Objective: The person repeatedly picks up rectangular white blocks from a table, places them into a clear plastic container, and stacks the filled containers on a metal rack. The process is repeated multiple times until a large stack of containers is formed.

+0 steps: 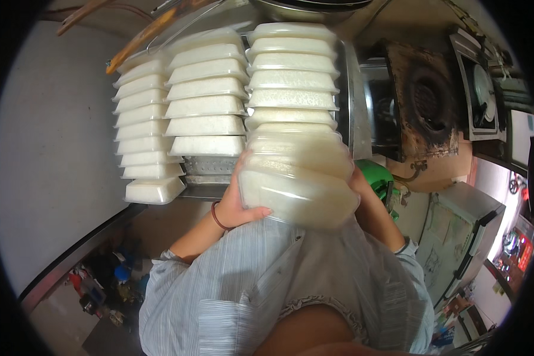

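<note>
Between my two hands is a small stack of clear plastic containers [298,196] with white contents, held close to my body and partly blurred. My left hand [244,207] grips the stack's left side, its thumb along the lower front edge; a reddish-brown band circles that wrist. On the right side, my right hand [357,180] holds the stack, its fingers mostly hidden behind the plastic. Directly beyond rises a column of similar containers [292,80]. Further left stand a middle column [206,107] and a left column [142,120], all filled with something white.
The columns stand on a perforated metal surface [208,165]. A wooden handle [149,35] juts over them at the upper left. A scorched burner [427,100], a green gas cylinder [376,175] and a worn white cabinet [449,236] stand on the right. A pale wall [62,133] is on the left.
</note>
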Demonstrator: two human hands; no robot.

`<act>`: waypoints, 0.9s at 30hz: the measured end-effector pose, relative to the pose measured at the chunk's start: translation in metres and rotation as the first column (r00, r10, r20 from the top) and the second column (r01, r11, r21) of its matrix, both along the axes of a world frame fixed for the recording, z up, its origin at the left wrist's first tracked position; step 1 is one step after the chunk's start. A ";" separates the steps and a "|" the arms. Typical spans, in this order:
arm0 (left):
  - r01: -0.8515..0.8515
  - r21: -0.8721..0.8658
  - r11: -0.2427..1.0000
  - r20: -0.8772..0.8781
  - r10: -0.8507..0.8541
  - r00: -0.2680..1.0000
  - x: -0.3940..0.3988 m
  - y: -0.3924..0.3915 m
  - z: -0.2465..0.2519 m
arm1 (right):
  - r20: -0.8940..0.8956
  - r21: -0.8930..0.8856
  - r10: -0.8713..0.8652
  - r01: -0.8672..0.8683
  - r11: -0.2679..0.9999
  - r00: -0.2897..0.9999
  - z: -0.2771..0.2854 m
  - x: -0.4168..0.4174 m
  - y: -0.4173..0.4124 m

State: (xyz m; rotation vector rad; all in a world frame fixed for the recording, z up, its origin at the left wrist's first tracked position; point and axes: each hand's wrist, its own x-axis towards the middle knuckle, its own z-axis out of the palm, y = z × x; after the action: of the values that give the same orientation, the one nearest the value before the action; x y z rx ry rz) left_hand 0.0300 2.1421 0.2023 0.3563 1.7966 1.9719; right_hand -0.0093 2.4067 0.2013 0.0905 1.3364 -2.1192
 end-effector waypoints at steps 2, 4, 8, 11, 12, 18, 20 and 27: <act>0.000 0.028 1.000 0.064 -0.002 0.998 0.002 -0.002 -0.003 | -0.010 0.001 -0.008 0.008 1.000 1.000 0.007 0.000 -0.007; -0.018 0.013 1.000 -0.024 0.018 1.000 0.002 0.001 -0.007 | 0.021 -0.057 -0.078 0.079 0.995 0.997 0.003 0.004 -0.012; -0.090 -0.087 0.992 -0.260 0.065 0.963 0.008 0.005 -0.020 | 0.112 -0.157 -0.238 0.253 0.955 0.965 -0.007 0.015 -0.012; -0.091 -0.186 0.978 -0.341 0.023 0.940 0.007 0.003 -0.027 | -0.059 -0.214 -0.239 0.222 0.951 0.969 -0.014 0.016 -0.011; -0.082 -0.233 0.969 -0.381 -0.013 0.925 0.005 0.003 -0.024 | -0.112 -0.212 -0.223 0.196 0.957 0.968 -0.016 0.013 -0.010; -0.151 -0.275 0.950 -0.618 -0.054 0.784 -0.004 0.002 -0.026 | -0.248 0.026 -0.238 0.252 0.967 0.939 -0.018 0.024 -0.012; -0.155 -0.298 0.942 -0.561 -0.042 0.827 0.000 -0.001 -0.028 | -0.343 0.102 -0.162 0.208 0.973 0.925 -0.017 0.023 -0.009; -0.144 -0.283 0.948 -0.402 0.019 0.916 0.013 0.002 -0.028 | -0.278 0.365 -0.107 0.208 0.907 0.955 -0.002 0.033 0.009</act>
State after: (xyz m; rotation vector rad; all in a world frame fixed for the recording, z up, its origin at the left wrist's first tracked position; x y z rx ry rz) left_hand 0.0432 2.1438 0.1745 0.6186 2.3700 1.7177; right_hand 0.0240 2.4156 0.1993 0.0990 1.9571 -2.0120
